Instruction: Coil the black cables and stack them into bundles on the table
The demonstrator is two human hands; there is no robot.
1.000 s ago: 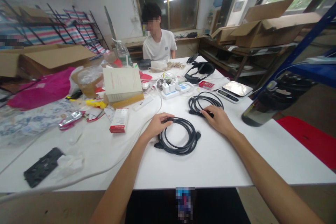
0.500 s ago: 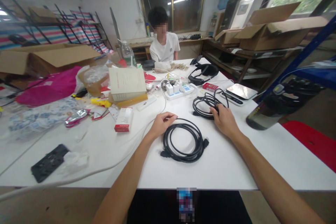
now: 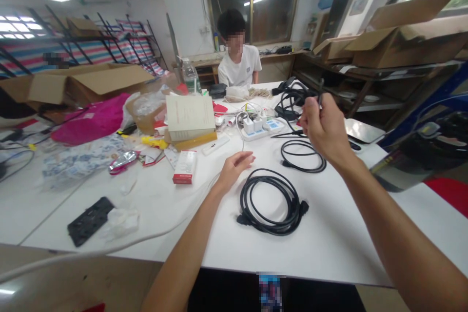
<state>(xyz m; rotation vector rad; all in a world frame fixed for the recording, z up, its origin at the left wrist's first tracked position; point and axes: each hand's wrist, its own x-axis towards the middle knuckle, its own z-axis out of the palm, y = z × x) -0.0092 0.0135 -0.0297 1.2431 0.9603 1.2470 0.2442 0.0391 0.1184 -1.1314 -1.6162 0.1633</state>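
A coiled black cable (image 3: 249, 204), with plugs on its two sides, lies on the white table in front of me. My left hand (image 3: 234, 169) rests just above and left of this coil, fingers stretched out loosely, holding nothing. My right hand (image 3: 323, 124) is raised over the table, closed on a second black cable (image 3: 304, 170). A dark strand shows above its thumb. Loops of that cable still lie on the table below the hand. Behind the fist, its upper part blends with a black headset (image 3: 288, 112), so their border is unclear.
Beyond the coils sits a white power strip (image 3: 272, 128) with plugs. A red-and-white box (image 3: 185, 167), a cream box (image 3: 190, 114) and a black plate (image 3: 90, 221) are on the left. A flat scale (image 3: 363, 130) and dark bottle (image 3: 420, 156) stand right. A person (image 3: 239, 66) sits opposite.
My right hand has risen from the table, lifting part of the second cable. My left hand has come away from the near coil. The view has swung slightly left.
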